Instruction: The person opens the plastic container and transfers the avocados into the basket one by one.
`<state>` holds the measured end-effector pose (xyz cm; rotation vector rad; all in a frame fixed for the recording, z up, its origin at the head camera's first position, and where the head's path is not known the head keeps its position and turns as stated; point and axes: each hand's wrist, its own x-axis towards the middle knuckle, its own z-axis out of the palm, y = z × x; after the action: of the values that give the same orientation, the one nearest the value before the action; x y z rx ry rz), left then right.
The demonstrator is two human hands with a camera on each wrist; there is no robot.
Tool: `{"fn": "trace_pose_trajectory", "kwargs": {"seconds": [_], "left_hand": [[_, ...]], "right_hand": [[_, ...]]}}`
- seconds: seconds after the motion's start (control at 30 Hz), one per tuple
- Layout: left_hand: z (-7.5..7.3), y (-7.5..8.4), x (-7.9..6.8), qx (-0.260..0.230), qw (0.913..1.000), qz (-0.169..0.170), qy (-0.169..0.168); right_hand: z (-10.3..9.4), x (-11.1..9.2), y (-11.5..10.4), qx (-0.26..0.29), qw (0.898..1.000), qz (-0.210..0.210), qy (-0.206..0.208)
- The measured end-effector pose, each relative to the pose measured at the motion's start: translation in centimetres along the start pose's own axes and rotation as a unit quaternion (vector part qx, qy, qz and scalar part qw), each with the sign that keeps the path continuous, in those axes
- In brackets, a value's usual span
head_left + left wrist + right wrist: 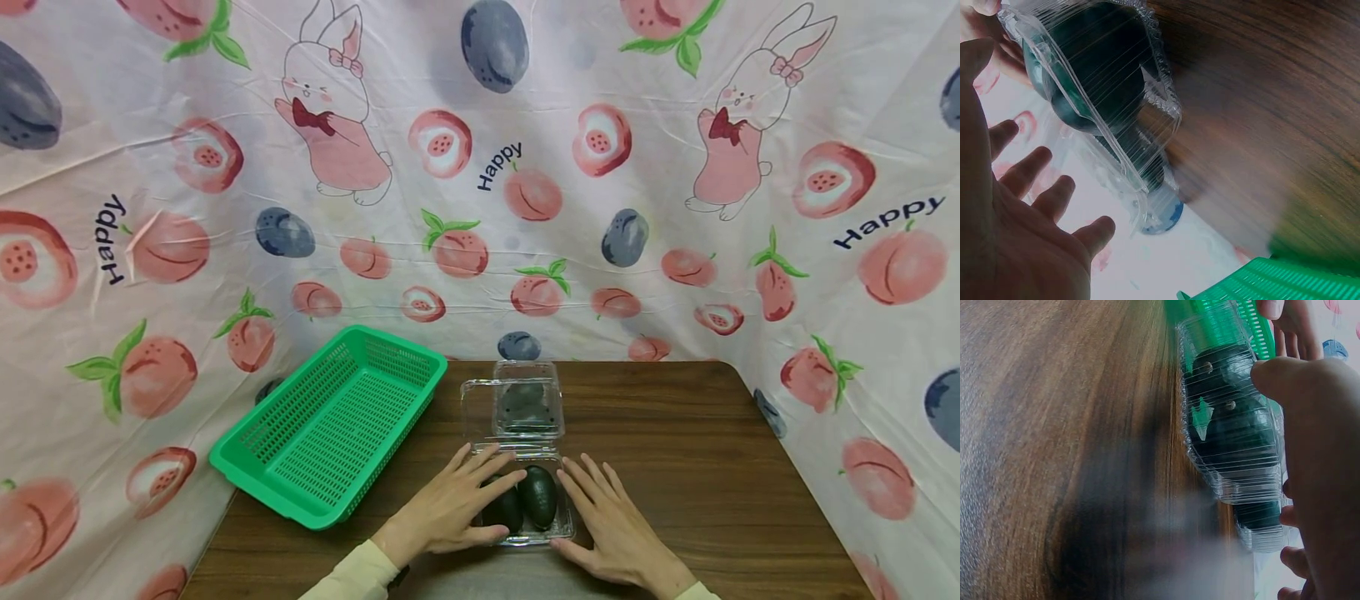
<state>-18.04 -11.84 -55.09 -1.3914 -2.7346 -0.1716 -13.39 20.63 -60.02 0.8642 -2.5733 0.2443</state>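
Two dark green avocados [537,497] lie side by side in a clear plastic clamshell box [564,533] near the table's front, its lid [476,410] folded open toward the back. My left hand [463,502] spreads over the box's left side, its fingers partly covering the left avocado. At the right rim is my right hand [617,527], fingers extended and thumb by the front corner. Ribbed plastic walls [1247,490] show in the right wrist view, with the avocados behind them. Both hands have relaxed fingers and nothing gripped.
Behind the open box stands another clear plastic box [551,402] with dark fruit inside, partly overlapped by the raised lid. A green perforated basket [337,450] sits to the left on the brown wooden table [675,450]. Fruit-printed cloth [555,242] hangs around the back and sides.
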Motion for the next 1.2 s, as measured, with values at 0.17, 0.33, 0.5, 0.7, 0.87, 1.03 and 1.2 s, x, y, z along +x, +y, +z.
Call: {"fn": "trace_pose_trajectory", "kwargs": {"seconds": [0.17, 0.33, 0.5, 0.7, 0.87, 1.03, 1.2], "left_hand": [[0.2, 0.0, 0.2, -0.005, 0.9997, -0.003, -0.024], [0.3, 0.0, 0.2, -0.009, 0.9993, -0.004, -0.037], [0.5, -0.1, 0.3, 0.004, 0.9993, -0.001, -0.038], [0.6, -0.3, 0.5, 0.016, 0.9990, -0.001, -0.042], [0.7, -0.4, 0.8, 0.024, 0.9984, -0.001, -0.051], [0.5, -0.4, 1.0, 0.032, 0.9982, 0.006, -0.051], [0.6, -0.5, 1.2, 0.035, 0.9976, 0.001, -0.060]], "right_hand": [[0.0, 0.0, 0.0, 0.002, 1.000, 0.003, -0.004], [0.0, 0.0, 0.0, 0.002, 1.000, 0.006, -0.005], [0.0, -0.1, 0.0, 0.001, 1.000, 0.004, -0.001], [0.0, 0.0, -0.1, 0.001, 1.000, 0.000, 0.006], [-0.1, 0.0, -0.1, 0.007, 1.000, 0.001, 0.003], [-0.1, 0.0, -0.1, 0.009, 1.000, 0.005, -0.002], [0.0, 0.0, -0.1, 0.006, 1.000, 0.004, -0.002]]}}
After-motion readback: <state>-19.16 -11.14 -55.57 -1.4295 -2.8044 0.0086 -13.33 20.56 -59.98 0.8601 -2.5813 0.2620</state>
